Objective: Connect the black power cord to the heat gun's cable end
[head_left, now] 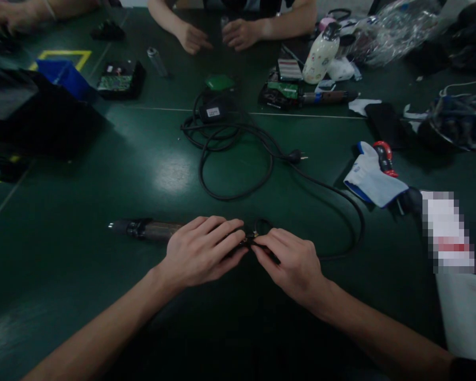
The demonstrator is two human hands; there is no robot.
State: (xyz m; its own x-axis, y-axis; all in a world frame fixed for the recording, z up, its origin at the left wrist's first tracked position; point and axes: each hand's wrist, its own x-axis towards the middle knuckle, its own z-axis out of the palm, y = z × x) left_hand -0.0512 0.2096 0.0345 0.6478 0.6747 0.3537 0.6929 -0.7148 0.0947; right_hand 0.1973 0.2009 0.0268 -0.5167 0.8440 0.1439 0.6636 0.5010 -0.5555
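Clamping the cylindrical tool (158,231) toward the bench's (63,264) near edge, left hand (204,251) seemingly steadies the end right hand (295,262) pinches.

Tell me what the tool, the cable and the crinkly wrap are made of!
Tool: dark, dull, maybe plastic; its shiny tip looks metal. Cable: black, likely rubber or soft plastic, bending in smooth loops. Wrap: probably thin plastic film, see-through with shiny creases.

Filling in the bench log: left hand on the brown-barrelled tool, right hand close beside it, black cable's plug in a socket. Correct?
Plug is wrong: the head view shows the plug lying loose on the green table, prongs bare. The left hand is on the brown-barrelled tool, with the right hand close beside it.
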